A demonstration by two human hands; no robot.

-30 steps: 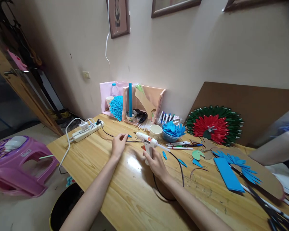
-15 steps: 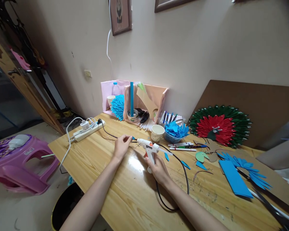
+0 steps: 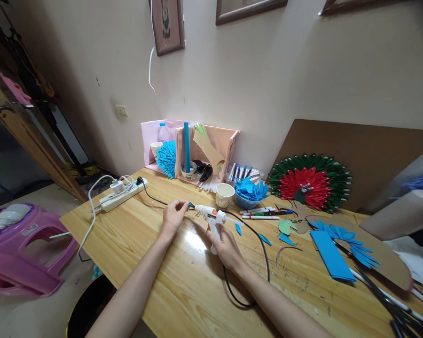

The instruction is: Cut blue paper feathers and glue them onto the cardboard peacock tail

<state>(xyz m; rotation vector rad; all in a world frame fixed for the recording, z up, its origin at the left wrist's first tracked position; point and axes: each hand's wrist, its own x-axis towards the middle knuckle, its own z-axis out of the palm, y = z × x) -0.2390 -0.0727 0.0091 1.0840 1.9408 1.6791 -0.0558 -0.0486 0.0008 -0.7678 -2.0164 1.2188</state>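
Note:
My right hand [image 3: 224,244] is wrapped round the handle of a white hot glue gun [image 3: 211,216], its nozzle pointing left. A clear glue stick [image 3: 235,220] sticks out of the gun's back. My left hand [image 3: 174,216] pinches a small blue paper petal [image 3: 191,204], whose tip shows just at the nozzle. To the right of the gun, a few loose blue petals [image 3: 264,239] lie on the wooden table [image 3: 183,286]. Behind it stand a paper cup [image 3: 224,194] and a bowl of blue paper pieces [image 3: 250,192].
A black cable [image 3: 268,267] loops around my right wrist. The power strip [image 3: 124,196] lies at the left edge. Folded blue paper [image 3: 332,256], a cardboard disc with petals [image 3: 384,272] and black scissors [image 3: 391,305] occupy the right side. A red-green paper flower [image 3: 306,183] leans at the back.
The view has shifted slightly to the right, so everything appears further left. Both hands keep their holds, with the petal tip still at the nozzle.

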